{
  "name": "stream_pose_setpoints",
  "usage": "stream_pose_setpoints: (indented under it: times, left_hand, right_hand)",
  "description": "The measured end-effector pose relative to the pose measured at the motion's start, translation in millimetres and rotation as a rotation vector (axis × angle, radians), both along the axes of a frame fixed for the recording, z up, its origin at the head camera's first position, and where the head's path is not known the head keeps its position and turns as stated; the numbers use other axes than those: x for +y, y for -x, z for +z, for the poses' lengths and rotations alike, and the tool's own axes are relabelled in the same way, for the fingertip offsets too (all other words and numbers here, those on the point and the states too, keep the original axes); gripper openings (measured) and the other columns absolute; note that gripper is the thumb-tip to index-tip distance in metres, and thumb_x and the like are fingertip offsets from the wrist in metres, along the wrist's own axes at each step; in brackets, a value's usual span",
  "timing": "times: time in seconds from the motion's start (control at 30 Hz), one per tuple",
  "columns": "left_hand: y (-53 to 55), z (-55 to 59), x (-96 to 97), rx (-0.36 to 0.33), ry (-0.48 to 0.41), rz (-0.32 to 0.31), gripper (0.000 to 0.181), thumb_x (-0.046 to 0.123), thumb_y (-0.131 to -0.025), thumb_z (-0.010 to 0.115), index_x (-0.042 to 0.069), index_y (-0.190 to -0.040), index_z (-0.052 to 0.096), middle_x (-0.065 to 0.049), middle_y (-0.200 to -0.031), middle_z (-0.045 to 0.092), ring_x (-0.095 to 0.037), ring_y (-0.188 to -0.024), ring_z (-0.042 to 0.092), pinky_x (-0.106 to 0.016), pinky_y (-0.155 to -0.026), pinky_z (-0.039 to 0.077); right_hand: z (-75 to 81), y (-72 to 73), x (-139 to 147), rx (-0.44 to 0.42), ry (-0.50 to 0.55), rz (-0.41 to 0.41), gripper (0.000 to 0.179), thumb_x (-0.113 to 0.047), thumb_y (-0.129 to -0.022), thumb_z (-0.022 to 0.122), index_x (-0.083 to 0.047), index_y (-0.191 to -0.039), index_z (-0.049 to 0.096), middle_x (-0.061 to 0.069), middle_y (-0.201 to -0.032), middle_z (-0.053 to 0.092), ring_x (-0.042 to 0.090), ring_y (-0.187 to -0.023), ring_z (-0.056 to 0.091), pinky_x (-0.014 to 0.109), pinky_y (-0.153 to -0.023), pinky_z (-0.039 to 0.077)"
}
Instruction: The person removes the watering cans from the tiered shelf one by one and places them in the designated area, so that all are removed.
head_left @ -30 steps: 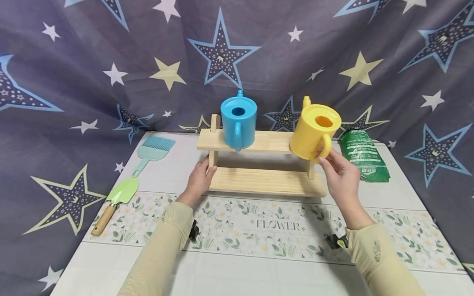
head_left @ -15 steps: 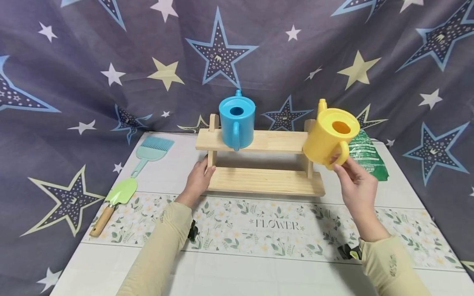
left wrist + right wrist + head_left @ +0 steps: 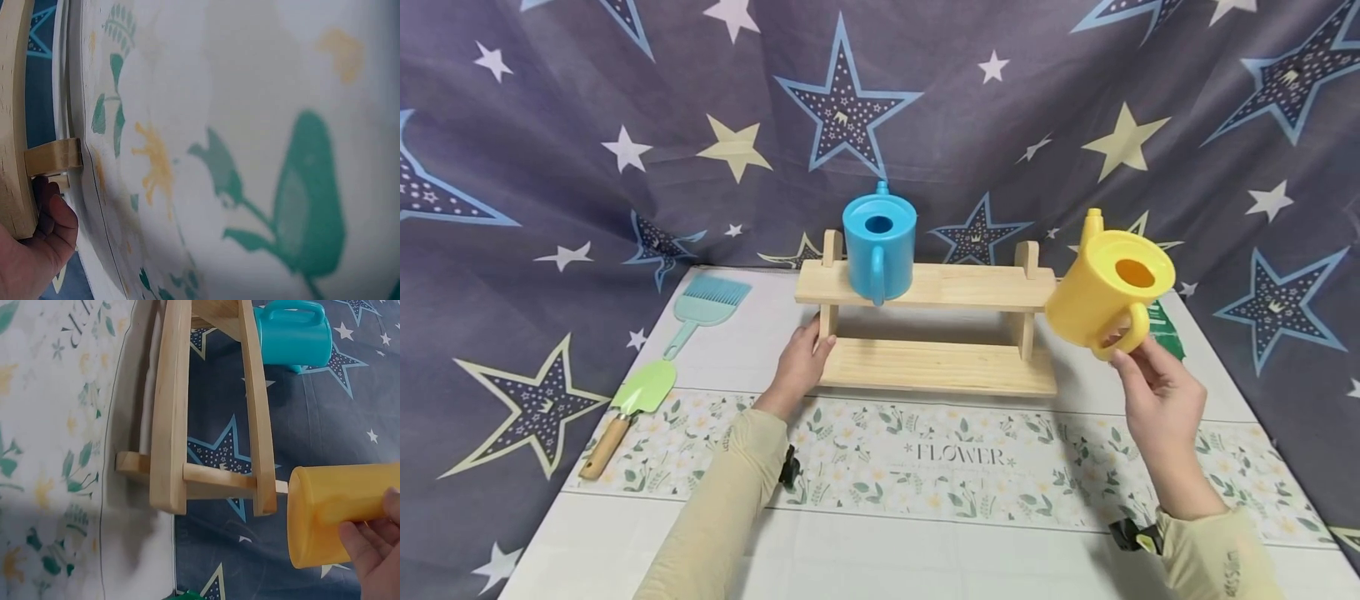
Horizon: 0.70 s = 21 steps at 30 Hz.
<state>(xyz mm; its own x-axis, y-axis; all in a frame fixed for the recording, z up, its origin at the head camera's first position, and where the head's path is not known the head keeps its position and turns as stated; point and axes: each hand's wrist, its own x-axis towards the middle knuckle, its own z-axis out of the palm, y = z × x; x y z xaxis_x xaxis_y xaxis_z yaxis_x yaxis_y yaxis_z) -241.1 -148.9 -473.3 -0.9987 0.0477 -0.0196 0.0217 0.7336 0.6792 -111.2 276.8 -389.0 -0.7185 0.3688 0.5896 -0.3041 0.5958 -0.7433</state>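
My right hand (image 3: 1165,404) pinches the handle of a yellow watering can (image 3: 1081,300), held in the air past the right end of a two-tier wooden shelf (image 3: 958,367). The can leans a little to the right, spout pointing away. In the right wrist view the yellow can (image 3: 325,506) shows its base, with fingers at its handle side. My left hand (image 3: 795,367) grips the shelf's left end at the lower board; in the left wrist view its fingers curl around the wood (image 3: 15,156). A blue watering can (image 3: 883,258) stands upright on the top board's left part.
A teal hand brush (image 3: 703,307) and a green trowel with a wooden handle (image 3: 632,408) lie on the left. Behind the yellow can, a green bag (image 3: 1165,333) is mostly hidden. A star-print curtain (image 3: 925,100) rises behind the table (image 3: 925,554).
My right hand has carried the yellow watering can off the shelf's right end, to the right, now covering much of the green bag. The left hand and the blue can stay in place.
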Motion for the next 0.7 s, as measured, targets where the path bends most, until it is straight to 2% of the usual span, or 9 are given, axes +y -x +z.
stream_pose_setpoints:
  times: [0.1, 0.33, 0.57, 0.7]
  left_hand:
    - [-0.2, 0.3, -0.4, 0.003, 0.005, -0.005, 0.056, 0.035, -0.104, 0.045, 0.017, -0.155, 0.028, -0.019, -0.122, 0.050, -0.034, -0.111, 0.052, -0.052, -0.097, 0.041]
    - [-0.3, 1.1, 0.4, 0.003, 0.001, -0.010, 0.057, 0.036, -0.104, 0.044, 0.017, -0.155, 0.027, -0.019, -0.122, 0.050, -0.034, -0.111, 0.052, -0.052, -0.097, 0.041]
    - [-1.7, 1.9, 0.5, 0.001, -0.001, -0.007, 0.057, 0.036, -0.104, 0.044, 0.017, -0.155, 0.027, -0.019, -0.122, 0.050, -0.034, -0.111, 0.052, -0.052, -0.097, 0.041]
    - [-1.7, 1.4, -0.3, 0.011, -0.004, -0.013, 0.056, 0.035, -0.104, 0.045, 0.017, -0.155, 0.028, -0.020, -0.123, 0.050, -0.035, -0.112, 0.052, -0.052, -0.097, 0.040]
  right_hand:
    - [-1.3, -4.8, 5, -0.001, -0.002, -0.004, 0.039, 0.002, -0.089, 0.069, -0.010, -0.126, 0.067, -0.016, -0.105, 0.066, -0.009, -0.087, 0.063, 0.008, -0.077, 0.047]
    - [-4.5, -14.9, 16, -0.024, -0.011, -0.033, 0.040, 0.001, -0.090, 0.069, -0.012, -0.127, 0.066, -0.022, -0.103, 0.063, -0.010, -0.087, 0.062, 0.007, -0.078, 0.046]
    - [-7.3, -20.2, 24, 0.006, 0.014, -0.037, 0.040, 0.008, -0.087, 0.069, -0.004, -0.124, 0.066, -0.022, -0.106, 0.063, -0.012, -0.089, 0.062, 0.007, -0.078, 0.047]
    - [-10.7, -22.1, 28, -0.007, 0.017, -0.049, 0.040, 0.008, -0.086, 0.069, -0.003, -0.124, 0.066, -0.023, -0.105, 0.062, -0.012, -0.088, 0.062, 0.006, -0.077, 0.046]
